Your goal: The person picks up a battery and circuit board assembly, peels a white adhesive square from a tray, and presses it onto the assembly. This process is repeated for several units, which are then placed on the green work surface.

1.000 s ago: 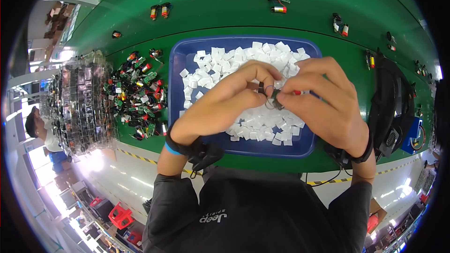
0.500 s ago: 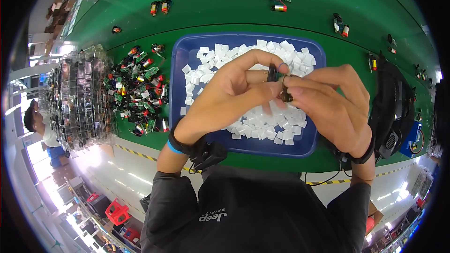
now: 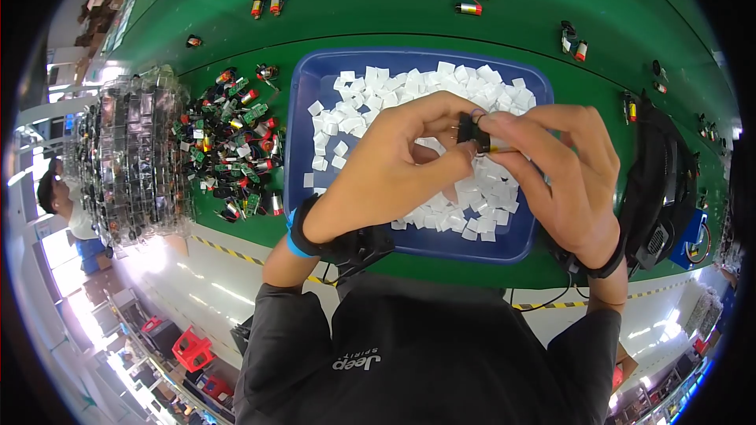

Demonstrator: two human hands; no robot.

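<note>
Small dark part (image 3: 471, 132), held in the air between both hands, above the right half of a blue tray (image 3: 302, 130). Clamped from the left by the fingers of the left hand (image 3: 386, 159), thumb on the near side, forefinger curled around the far side — probably to steady the body and leave the right end exposed. Fingers of the right hand (image 3: 563, 169) at that right end, forefinger far and thumb near, tips somewhat apart; cannot tell whether clamped on a thin lead or merely touching. Below, loose white square pieces (image 3: 402, 86) in the tray, presumably kept from scattering by its raised rim. To the left on the green worktop (image 3: 370, 0), a heap of circuit boards and cylinders (image 3: 236, 138), likely within easy reach of the left hand. Farther left, a stack of clear plastic trays (image 3: 142, 157). Along the far side, a board and red-and-yellow cylinder (image 3: 470, 9), well apart from the heap — perhaps for separate handling. At the right, a black bag-like thing (image 3: 650, 165).
</note>
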